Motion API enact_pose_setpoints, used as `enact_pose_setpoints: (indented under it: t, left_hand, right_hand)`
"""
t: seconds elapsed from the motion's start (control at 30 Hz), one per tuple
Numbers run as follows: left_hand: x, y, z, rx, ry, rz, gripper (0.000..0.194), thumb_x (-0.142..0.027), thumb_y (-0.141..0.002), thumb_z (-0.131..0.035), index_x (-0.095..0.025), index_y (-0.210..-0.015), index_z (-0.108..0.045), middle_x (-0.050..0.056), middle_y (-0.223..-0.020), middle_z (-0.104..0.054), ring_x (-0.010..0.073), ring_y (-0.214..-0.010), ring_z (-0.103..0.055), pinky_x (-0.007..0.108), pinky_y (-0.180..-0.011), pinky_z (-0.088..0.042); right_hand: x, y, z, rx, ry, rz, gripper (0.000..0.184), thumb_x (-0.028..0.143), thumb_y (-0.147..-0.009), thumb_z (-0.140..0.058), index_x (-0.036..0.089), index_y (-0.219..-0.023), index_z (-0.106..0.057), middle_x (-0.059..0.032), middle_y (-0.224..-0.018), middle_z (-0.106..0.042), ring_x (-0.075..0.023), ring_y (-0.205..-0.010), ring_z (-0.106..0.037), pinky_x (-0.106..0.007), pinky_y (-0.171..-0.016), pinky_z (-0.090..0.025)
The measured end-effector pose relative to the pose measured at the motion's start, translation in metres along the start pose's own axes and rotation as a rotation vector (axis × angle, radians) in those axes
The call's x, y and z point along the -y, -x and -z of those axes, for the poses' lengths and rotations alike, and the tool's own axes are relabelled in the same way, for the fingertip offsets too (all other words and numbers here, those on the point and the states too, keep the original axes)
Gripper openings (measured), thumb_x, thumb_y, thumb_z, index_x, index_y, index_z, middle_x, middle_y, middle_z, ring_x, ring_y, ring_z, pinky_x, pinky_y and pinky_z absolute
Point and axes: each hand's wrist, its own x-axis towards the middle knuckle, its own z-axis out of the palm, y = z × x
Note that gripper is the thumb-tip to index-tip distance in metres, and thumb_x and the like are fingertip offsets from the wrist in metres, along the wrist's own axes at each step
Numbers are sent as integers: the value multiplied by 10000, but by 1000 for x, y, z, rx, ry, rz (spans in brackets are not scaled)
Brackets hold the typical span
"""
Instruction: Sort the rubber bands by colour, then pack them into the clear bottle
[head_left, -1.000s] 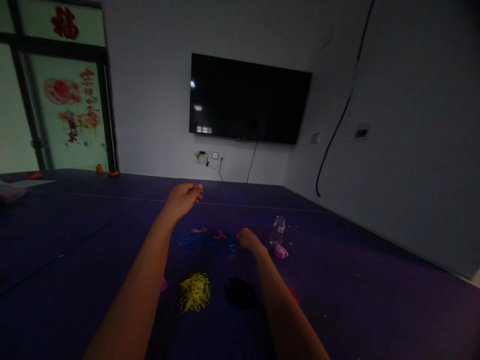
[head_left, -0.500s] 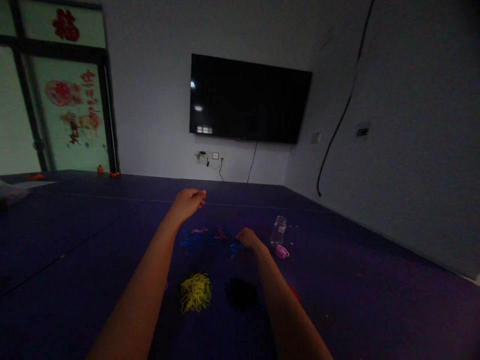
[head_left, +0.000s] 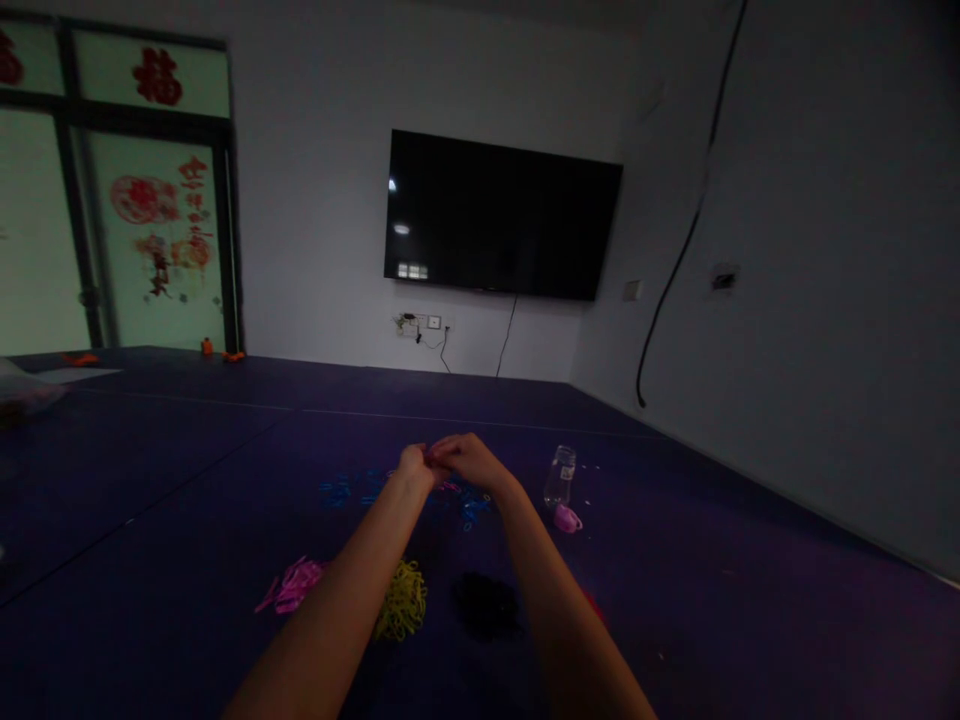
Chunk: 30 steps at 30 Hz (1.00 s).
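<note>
My left hand [head_left: 417, 464] and my right hand [head_left: 469, 458] meet above loose bands, fingertips together. Both look closed in a pinch; a small pinkish spot shows between them, too dim to make out. Scattered below and around them are blue rubber bands [head_left: 341, 489] with a few pink ones among them. Closer to me lie a pile of pink rubber bands [head_left: 295, 586], partly behind my left forearm, a yellow pile [head_left: 403, 603] and a black pile [head_left: 486, 604]. A bit of red [head_left: 594, 606] shows beside my right forearm.
A clear bottle [head_left: 560, 478] stands right of my hands, with a pink cap [head_left: 568, 519] in front of it. All this is on a dark purple floor [head_left: 712, 560]. A television [head_left: 501, 215] hangs on the far wall; orange objects [head_left: 207, 347] lie by the glass door.
My left hand has come down and right to meet my right hand, which has shifted slightly up and left from the blue bands. The pink pile has come into view beside my left forearm.
</note>
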Motion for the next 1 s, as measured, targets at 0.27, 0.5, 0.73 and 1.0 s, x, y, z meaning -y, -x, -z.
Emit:
enact_pose_setpoints:
  t: [0.27,0.5,0.73,1.0]
  left_hand:
    - [-44,22,-1,-83,67,-216,311,-130,-922,-252,-128,-1009,-551,49,-781,-554,103,-585,-584,201,-480,-502]
    - [-76,43,-3,-55,100,-319,374,-57,-860,-216,-156,-1010,-544,52,-764,-543,105,-542,-585,193,-468,-521]
    - [-76,46,-3,-58,121,-308,371,-68,-860,-208,-167,-987,-542,57,-766,-543,110,-537,-581,196,-449,-521]
    - [-74,46,-4,-44,120,-288,364,-56,-856,-211,-162,-958,-544,54,-757,-543,111,-538,-582,195,-447,-519]
  right_hand:
    - [-17,3,-3,-211,253,-156,228,191,-748,-504,184,-783,-730,-51,-962,-698,-199,-953,-615,-300,-848,-443]
    - [-52,23,-22,12,558,-390,250,128,-754,-474,160,-737,-722,-64,-823,-710,-176,-818,-627,-201,-656,-402]
    - [-64,30,-24,48,626,-438,242,136,-774,-479,139,-683,-703,-48,-654,-657,-156,-704,-599,-195,-588,-363]
    - [-62,28,-32,86,569,-370,272,165,-834,-444,151,-757,-704,-19,-709,-668,-143,-706,-600,-196,-622,-393]
